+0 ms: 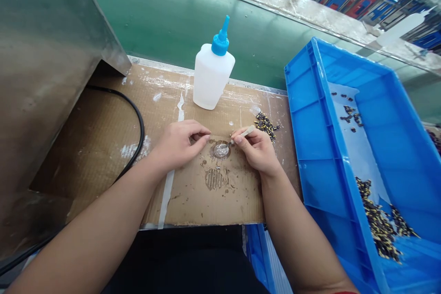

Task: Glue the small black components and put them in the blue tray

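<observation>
My right hand [254,148] pinches a thin pale-handled tool [247,131], its dark tip over a small round shiny dish [221,149] on the cardboard. To the left of the dish, my left hand [184,143] has its thumb and forefinger pressed together; whatever lies between them is too small to make out. A tiny metallic piece [218,167] lies just below the dish. Behind my right hand is a pile of small black and yellow parts [266,125]. A white bottle [212,76] with a blue nozzle stands upright behind both hands.
A blue crate [322,161] on the right holds more black and yellow parts and a white sheet. On the left are a metal housing [51,55] and a black cable [140,124]. A green panel [165,14] rises behind the cardboard [206,206].
</observation>
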{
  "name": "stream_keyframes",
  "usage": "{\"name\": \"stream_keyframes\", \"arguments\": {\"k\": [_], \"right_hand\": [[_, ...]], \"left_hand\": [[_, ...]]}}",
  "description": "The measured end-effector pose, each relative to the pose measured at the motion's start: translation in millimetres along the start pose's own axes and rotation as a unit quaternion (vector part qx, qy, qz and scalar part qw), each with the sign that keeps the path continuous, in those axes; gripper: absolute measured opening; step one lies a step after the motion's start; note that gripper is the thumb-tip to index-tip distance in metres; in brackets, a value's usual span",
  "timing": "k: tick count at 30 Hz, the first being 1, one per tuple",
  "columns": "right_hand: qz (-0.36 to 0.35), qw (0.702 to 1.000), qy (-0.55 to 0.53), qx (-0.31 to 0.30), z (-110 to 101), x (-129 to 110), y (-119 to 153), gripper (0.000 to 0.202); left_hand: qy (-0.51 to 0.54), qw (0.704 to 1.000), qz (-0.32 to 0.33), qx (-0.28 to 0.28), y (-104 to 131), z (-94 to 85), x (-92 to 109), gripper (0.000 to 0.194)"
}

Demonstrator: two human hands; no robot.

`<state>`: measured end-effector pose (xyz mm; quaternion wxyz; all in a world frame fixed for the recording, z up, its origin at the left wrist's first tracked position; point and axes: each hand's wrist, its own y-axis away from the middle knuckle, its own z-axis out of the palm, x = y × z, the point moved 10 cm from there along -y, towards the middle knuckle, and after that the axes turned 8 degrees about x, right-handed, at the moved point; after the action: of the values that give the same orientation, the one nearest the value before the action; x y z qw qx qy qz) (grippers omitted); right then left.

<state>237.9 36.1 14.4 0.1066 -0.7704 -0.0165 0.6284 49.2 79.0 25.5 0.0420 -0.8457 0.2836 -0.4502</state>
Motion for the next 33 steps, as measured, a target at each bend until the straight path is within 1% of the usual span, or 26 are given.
{"name": "stream_keyframes", "arguments": {"k": [3,9,14,19,25,28,33], "right_hand": [[0.004,1.000,0.004,0.015,-3.1,1.1,-1.0,0.039],[0.004,1.000,0.018,-0.005,3.3,-2.5,0.0,0.038],[0.001,1.000,0.014,-0.013,3.7,-2.2,1.1,0.037],[-0.015,1.000,0.003,-0.017,4.1,-6.0,1.5,0.030],[-0.011,1.000,0.005,-0.028,7.4,-7.5,2.8,0.032],[-0.005,0.999,-0.010,-0.030,5.0,-4.3,2.4,0.030],[0.011,0.998,-0.051,-0.019,-4.3,7.9,0.6,0.028]], "left_hand": [[-0.001,1.000,-0.004,-0.002,-0.1,0.1,-0.5,0.018],[-0.001,1.000,-0.008,-0.002,0.1,-0.2,-1.1,0.020],[0.005,1.000,-0.003,0.000,0.4,-0.1,-0.2,0.019],[0.004,1.000,-0.005,0.001,0.0,-0.2,-0.1,0.019],[-0.001,1.000,-0.003,0.003,0.6,-0.5,0.6,0.018],[0.000,1.000,-0.001,0.003,0.9,-0.9,1.2,0.018],[-0.001,1.000,-0.002,0.000,0.0,-0.9,1.4,0.018]]}}
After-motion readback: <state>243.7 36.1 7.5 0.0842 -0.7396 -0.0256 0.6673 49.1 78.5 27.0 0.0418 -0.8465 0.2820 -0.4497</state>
